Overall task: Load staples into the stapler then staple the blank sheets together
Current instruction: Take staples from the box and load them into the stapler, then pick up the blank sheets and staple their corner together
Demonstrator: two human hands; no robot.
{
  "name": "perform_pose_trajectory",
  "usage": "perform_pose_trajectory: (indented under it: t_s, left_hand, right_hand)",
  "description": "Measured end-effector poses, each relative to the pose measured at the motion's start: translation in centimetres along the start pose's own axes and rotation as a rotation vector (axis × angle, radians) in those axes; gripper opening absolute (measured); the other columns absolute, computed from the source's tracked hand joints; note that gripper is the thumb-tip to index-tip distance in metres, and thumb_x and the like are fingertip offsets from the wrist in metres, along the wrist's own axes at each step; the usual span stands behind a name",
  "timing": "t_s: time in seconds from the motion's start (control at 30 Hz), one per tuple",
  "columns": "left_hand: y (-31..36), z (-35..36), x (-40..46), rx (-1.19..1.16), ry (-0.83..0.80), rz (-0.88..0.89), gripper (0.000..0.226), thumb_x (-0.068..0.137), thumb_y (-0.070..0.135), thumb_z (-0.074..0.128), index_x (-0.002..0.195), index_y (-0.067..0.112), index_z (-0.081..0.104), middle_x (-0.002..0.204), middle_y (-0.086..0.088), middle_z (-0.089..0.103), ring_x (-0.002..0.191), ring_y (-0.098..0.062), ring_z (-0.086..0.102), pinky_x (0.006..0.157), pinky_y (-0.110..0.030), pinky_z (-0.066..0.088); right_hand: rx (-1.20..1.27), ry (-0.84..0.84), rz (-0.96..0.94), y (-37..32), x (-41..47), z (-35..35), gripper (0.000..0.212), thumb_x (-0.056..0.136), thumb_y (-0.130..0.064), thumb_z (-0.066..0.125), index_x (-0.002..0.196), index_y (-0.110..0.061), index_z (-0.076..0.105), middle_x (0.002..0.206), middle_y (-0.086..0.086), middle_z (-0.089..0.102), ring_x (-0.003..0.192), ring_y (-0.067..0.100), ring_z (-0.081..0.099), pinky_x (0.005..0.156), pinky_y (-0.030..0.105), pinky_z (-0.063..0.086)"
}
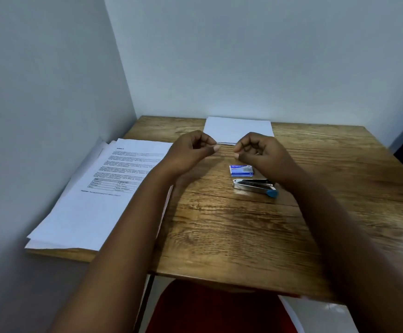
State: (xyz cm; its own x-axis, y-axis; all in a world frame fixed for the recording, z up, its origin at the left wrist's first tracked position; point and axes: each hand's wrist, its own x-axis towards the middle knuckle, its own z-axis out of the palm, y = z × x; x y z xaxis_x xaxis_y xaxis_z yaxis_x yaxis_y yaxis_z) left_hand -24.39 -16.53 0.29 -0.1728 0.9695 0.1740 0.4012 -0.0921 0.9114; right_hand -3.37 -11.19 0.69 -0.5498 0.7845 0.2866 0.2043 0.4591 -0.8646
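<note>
Head view: tabletop stock, near edge to far wall

Red seat [210, 308]: below the near edge of the tabletop [231, 236], partly hidden by it.

Printed pages [94, 195]: loose pile at the left side of the wooden surface, text and a small table on the top sheet, overhanging toward the left wall.

Stapler [255, 186]: metal, blue end cap, lying right of centre, hinged open, just in front of the staple box.

Staple box [242, 170]: small, blue and white, flat on the wood, just behind the stapler, beside the right wrist.

Left hand [191, 150]: raised above the middle of the surface, fingers [216, 148] curled, thumb and forefinger tips pressed together as in a pinch.

Right hand [258, 150]: facing the left one, fingers curled likewise, tips pinched. A thin pale line runs between the two pinches; whether it is a strip of staples or the edge of the sheets behind cannot be told.

Blank sheets [239, 129]: white stack at the far edge, against the back wall.
</note>
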Motion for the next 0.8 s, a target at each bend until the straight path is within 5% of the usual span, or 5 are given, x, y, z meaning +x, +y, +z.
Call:
perform_pose_trajectory:
  t_s: [0.17,0.4,0.5,0.63,0.8]
  left_hand:
    - [-3.0,-5.9,-1.4,0.356,0.186,-0.049,0.026,0.087,0.033,0.074,0.109,0.018,0.070,0.117,0.002,0.068,0.112,-0.016,0.059,0.083,-0.025,0.042]
    - [-7.7,-13.1,-3.5,0.824,0.112,-0.269,0.065,0.087,0.049,0.070,0.136,0.010,0.054,0.144,-0.010,0.053,0.132,-0.028,0.048,0.105,-0.039,0.039]
    - [-9.0,-14.1,-4.7,0.867,0.140,-0.292,0.076,0.083,0.066,0.062,0.131,0.008,0.054,0.135,-0.014,0.057,0.124,-0.031,0.052,0.100,-0.042,0.044]
    - [-10.0,-14.2,-5.8,0.829,0.155,-0.288,0.090,0.075,0.081,0.049,0.136,0.015,0.048,0.136,-0.019,0.054,0.130,-0.034,0.045,0.102,-0.043,0.041]
    - [-9.9,-14.0,-5.7,0.756,0.174,-0.291,0.097,0.081,0.071,0.059,0.155,0.018,0.025,0.158,-0.014,0.035,0.145,-0.031,0.032,0.114,-0.043,0.031]
  right_hand:
    - [-0.106,-0.106,0.013,-2.5,1.1,5.1,0.011,0.087,-0.010,0.071,0.097,-0.009,0.068,0.074,-0.004,0.063,0.061,0.004,0.054,0.061,0.018,0.045]
    - [-0.441,-0.266,-0.017,-2.1,2.7,13.1,0.044,0.090,-0.048,0.062,0.127,-0.025,0.054,0.131,0.000,0.055,0.109,0.015,0.054,0.089,0.031,0.042]
    - [-0.601,-0.259,0.004,-1.2,3.2,15.3,0.067,0.091,-0.062,0.049,0.144,-0.023,0.038,0.151,0.002,0.041,0.136,0.021,0.041,0.110,0.042,0.036]
    - [-0.737,-0.217,0.041,-0.5,3.3,16.8,0.082,0.089,-0.069,0.045,0.152,-0.021,0.024,0.161,0.007,0.026,0.149,0.024,0.021,0.119,0.049,0.019]
    - [-0.757,-0.170,-0.011,-0.9,2.9,17.3,0.074,0.092,-0.062,0.046,0.150,-0.020,0.026,0.152,0.008,0.040,0.140,0.028,0.037,0.115,0.049,0.025]
